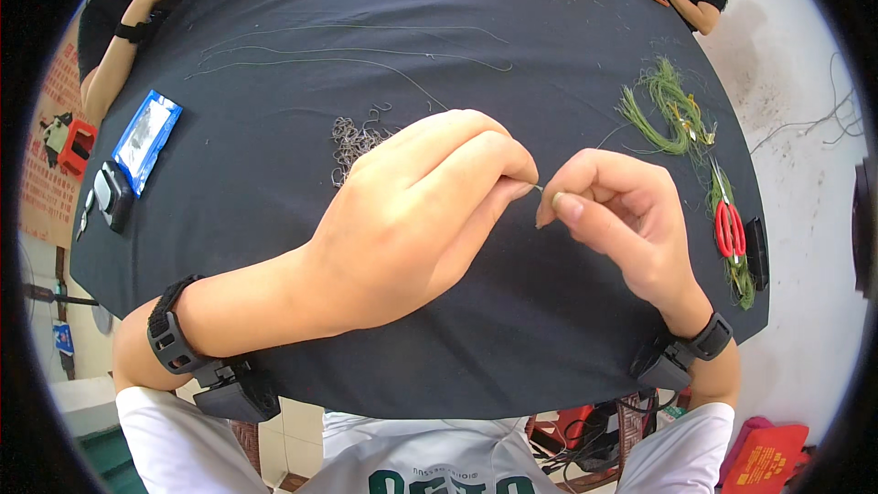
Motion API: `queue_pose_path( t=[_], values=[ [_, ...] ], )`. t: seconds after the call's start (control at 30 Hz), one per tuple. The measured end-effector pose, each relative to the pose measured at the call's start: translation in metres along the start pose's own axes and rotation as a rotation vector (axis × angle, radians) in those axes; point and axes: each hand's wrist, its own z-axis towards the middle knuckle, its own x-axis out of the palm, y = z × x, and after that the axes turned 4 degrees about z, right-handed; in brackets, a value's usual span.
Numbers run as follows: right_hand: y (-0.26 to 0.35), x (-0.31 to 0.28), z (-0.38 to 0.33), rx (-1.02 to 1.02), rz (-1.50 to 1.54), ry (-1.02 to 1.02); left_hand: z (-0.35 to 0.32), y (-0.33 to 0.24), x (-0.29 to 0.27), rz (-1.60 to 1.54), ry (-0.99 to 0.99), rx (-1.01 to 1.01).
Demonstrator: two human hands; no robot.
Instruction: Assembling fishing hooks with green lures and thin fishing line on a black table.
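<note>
My left hand [416, 215] and my right hand [622, 220] meet over the middle of a black-covered table [512, 338]. Between their pinched fingertips runs a short, thin grey wire piece [541, 190]; both hands pinch it, the left from the left end, the right with thumb and forefinger. Just behind my left hand lies a small heap of curled grey wire pieces [352, 139], partly hidden by the fingers. Both wrists wear black bands with a small black box.
Long thin wires [366, 55] lie across the far table. A bundle of green wires [666, 110] and red-handled scissors [729, 229] rest at the right edge. A blue packet [146, 137] and black device [114, 194] sit left. Other people's arms reach in at both far corners.
</note>
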Motion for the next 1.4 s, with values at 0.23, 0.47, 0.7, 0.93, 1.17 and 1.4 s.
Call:
queue_pose_path(
  t=[0.23, 0.47, 0.7, 0.93, 1.17, 1.4],
  values=[
    [-0.004, 0.003, 0.000, -0.081, -0.125, -0.013, 0.001, -0.005, 0.000, -0.062, -0.042, -0.019],
    [-0.011, 0.001, 0.004, -0.134, -0.071, -0.032, -0.003, -0.008, 0.000, -0.208, 0.024, -0.173],
    [-0.003, 0.010, 0.000, -0.155, -0.206, -0.171, -0.001, -0.008, 0.000, -0.206, 0.004, -0.183],
    [0.000, 0.014, -0.004, -0.196, -0.319, -0.222, 0.000, -0.007, -0.002, -0.159, -0.009, -0.121],
    [0.000, 0.016, -0.005, -0.214, -0.311, -0.230, -0.001, -0.010, 0.000, -0.191, -0.022, -0.160],
    [0.001, 0.020, -0.004, -0.266, -0.342, -0.224, 0.000, -0.010, 0.000, -0.188, -0.033, -0.171]
  ],
)
